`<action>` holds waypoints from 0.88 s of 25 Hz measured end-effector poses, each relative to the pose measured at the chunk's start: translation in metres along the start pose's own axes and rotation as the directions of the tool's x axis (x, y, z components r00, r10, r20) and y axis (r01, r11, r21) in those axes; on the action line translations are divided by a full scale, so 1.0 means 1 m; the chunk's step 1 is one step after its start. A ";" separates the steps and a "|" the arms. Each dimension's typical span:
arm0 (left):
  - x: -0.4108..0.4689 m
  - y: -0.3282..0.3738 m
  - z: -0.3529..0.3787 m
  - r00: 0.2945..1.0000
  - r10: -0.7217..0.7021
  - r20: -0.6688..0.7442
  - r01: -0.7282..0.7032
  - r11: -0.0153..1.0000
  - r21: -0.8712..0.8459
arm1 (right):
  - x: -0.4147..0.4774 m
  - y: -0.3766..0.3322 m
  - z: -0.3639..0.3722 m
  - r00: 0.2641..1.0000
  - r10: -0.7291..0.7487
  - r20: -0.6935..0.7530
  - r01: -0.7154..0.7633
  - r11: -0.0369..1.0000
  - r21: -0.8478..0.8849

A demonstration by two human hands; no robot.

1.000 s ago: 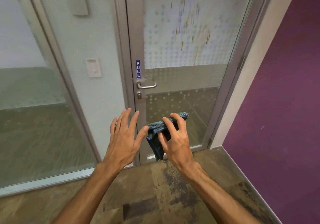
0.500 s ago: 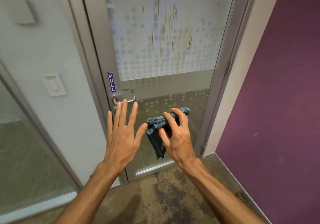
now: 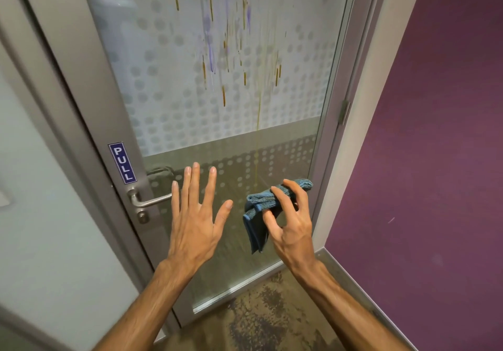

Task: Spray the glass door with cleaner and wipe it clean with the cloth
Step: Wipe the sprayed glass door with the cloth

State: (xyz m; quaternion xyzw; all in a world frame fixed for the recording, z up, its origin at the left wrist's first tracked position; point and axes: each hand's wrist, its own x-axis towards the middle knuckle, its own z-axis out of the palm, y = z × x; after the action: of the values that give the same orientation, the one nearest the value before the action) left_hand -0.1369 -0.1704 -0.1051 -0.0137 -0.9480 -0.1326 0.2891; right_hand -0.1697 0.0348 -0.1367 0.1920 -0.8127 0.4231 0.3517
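The glass door [image 3: 174,106] fills the middle of the head view, frosted with a dot pattern and streaked with yellow-brown and purple stains [image 3: 231,51] in its upper half. A long yellow drip runs down the glass to about hand height. My right hand [image 3: 288,220] holds a folded blue cloth [image 3: 258,212] in front of the lower right of the pane. My left hand [image 3: 196,214] is raised beside it, fingers spread, holding nothing, just right of the metal lever handle [image 3: 147,201]. No spray bottle is in view.
A blue PULL sign [image 3: 122,163] sits on the grey door frame above the handle. A purple wall [image 3: 435,160] runs close on the right. A pale wall panel [image 3: 40,214] stands to the left. Mottled brown carpet [image 3: 266,318] lies underfoot.
The view has closed in on the door and turned right, so the stains now sit larger and centred. Both hands have risen slightly and spread a little further apart; the cloth stays in my right hand.
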 end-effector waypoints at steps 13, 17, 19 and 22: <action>0.086 0.015 0.127 0.988 -0.102 -0.115 0.113 0.989 0.094 | 0.082 0.153 0.064 0.995 -0.083 0.059 0.077 0.993 0.094; 0.099 0.023 0.176 0.976 -0.157 -0.152 0.180 0.971 0.155 | 0.089 0.213 0.085 0.981 -0.165 0.099 0.149 0.977 0.151; 0.105 0.025 0.202 0.969 -0.162 -0.186 0.195 0.965 0.174 | 0.085 0.242 0.099 0.974 -0.206 0.096 0.189 0.969 0.162; 0.110 0.016 0.239 0.966 -0.126 -0.224 0.171 0.966 0.193 | 0.064 0.277 0.123 0.962 -0.266 0.058 0.252 0.951 0.179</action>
State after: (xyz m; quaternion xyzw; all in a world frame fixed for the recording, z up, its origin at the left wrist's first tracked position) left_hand -0.3570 -0.0987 -0.2309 0.1024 -0.9191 -0.0535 0.3766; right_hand -0.4321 0.0903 -0.2906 0.3433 -0.7551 0.4330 0.3529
